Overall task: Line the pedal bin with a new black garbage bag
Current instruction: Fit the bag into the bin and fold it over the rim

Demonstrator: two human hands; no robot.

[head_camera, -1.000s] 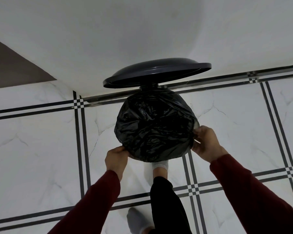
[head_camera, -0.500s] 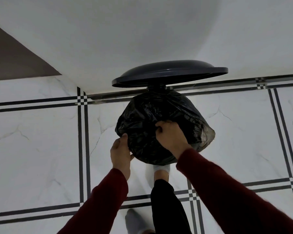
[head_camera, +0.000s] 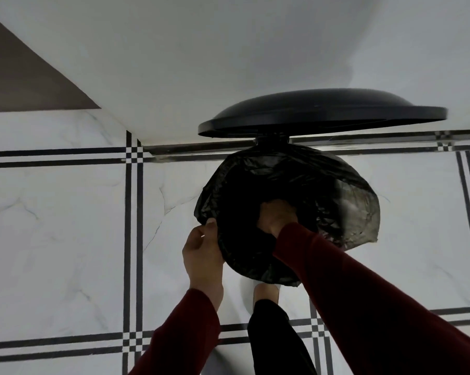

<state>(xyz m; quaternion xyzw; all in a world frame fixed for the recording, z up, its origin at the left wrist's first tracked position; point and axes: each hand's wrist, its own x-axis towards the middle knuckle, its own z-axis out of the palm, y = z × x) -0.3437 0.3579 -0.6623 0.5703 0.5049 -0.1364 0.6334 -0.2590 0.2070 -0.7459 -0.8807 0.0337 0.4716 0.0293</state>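
The pedal bin stands against the wall with its dark lid (head_camera: 320,112) raised. A black garbage bag (head_camera: 336,196) is draped over the bin's mouth and hides the rim. My left hand (head_camera: 202,253) pinches the bag's edge at the near left side. My right hand (head_camera: 275,216) reaches down inside the bag; its fingers are sunk in the dark hollow and hidden. A loose flap of bag hangs out on the right.
White marble floor tiles (head_camera: 66,226) with black line borders surround the bin. A white wall (head_camera: 228,50) rises behind it. My foot (head_camera: 266,292) in a white sock is at the bin's base, with a black trouser leg (head_camera: 277,336) below.
My right hand moved from the top of the bag down into its middle, pushing the bag in. The left hand shifted a little along the left edge. The view moved left.
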